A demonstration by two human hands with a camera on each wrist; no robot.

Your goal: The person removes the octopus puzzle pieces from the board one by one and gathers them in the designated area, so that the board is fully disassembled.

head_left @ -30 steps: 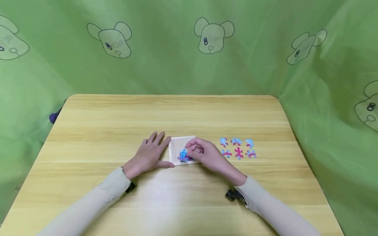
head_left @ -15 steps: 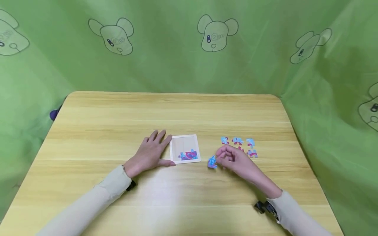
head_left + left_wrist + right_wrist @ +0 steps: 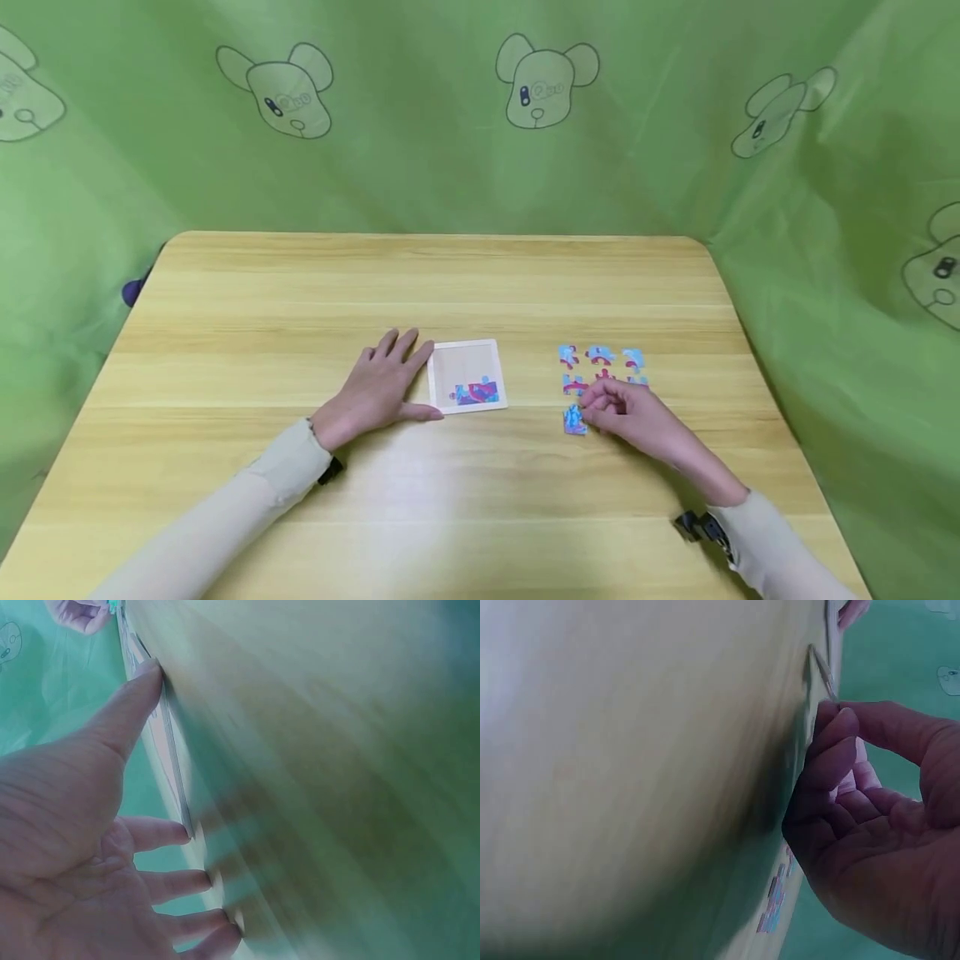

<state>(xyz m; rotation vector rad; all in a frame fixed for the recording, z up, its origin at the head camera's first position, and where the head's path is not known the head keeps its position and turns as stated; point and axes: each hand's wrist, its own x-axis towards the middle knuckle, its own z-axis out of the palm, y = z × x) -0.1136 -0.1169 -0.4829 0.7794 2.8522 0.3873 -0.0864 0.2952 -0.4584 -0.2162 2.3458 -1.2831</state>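
Observation:
My left hand (image 3: 378, 387) rests with spread fingers at the left side of a small square wooden puzzle frame (image 3: 501, 375). Its thumb and index finger touch the frame's corners; the left wrist view shows the thumb (image 3: 131, 705) at the edge. Inside the frame, joined purple, pink and blue puzzle pieces (image 3: 480, 392) fill the lower right. Between thumb and fingertips, my right hand (image 3: 633, 417) pinches a blue and purple puzzle piece (image 3: 575, 421). In the right wrist view that piece (image 3: 823, 671) tilts, its lower edge close to the table.
Loose pink and blue puzzle pieces (image 3: 600, 356) lie in two rows just beyond my right hand, which partly covers the nearer row. The wooden table (image 3: 420, 283) is bounded by a green curtain (image 3: 420, 167) printed with bear heads.
My right hand has carried the puzzle piece from over the frame rightward to the table before the loose pieces, uncovering the frame. The left hand stays at the frame's left side.

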